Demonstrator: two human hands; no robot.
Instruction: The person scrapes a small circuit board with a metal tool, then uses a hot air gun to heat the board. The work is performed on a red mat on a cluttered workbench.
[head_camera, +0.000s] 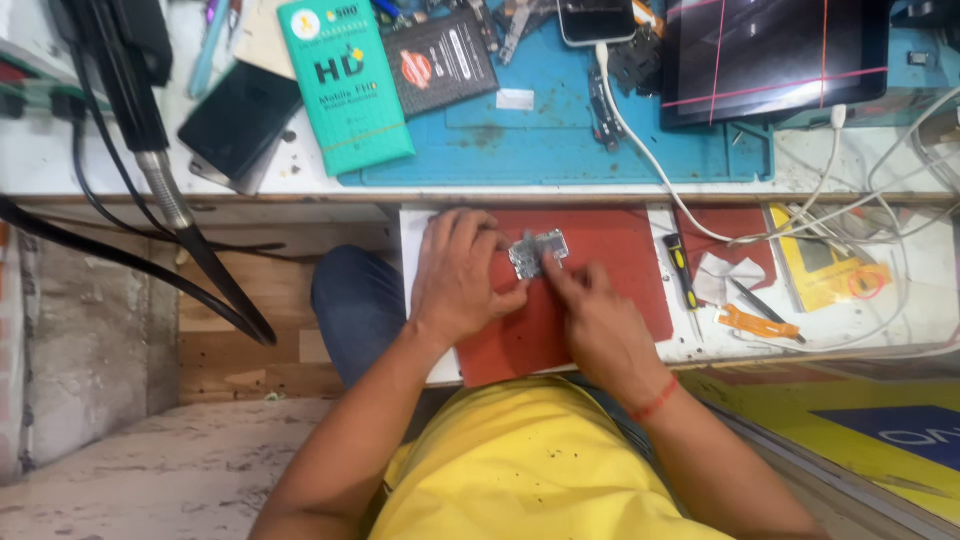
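A small silvery metal part (537, 252), like a phone's inner shield or board, lies on a red mat (620, 250) over a pulled-out white drawer shelf. My left hand (458, 275) pinches its left edge between thumb and fingers. My right hand (595, 318), with a red thread at the wrist, touches its right lower corner with the fingertips. Both hands meet over the part, so its underside is hidden.
On the drawer's right lie a black-and-yellow screwdriver (681, 269), an orange tool (756, 322), white paper and a yellow packet (822, 268). Above, a blue work mat (560, 140) carries a green box (345, 85), a dark packet, phones, a tablet (775, 55) and white cables. A black hose (165, 190) hangs at left.
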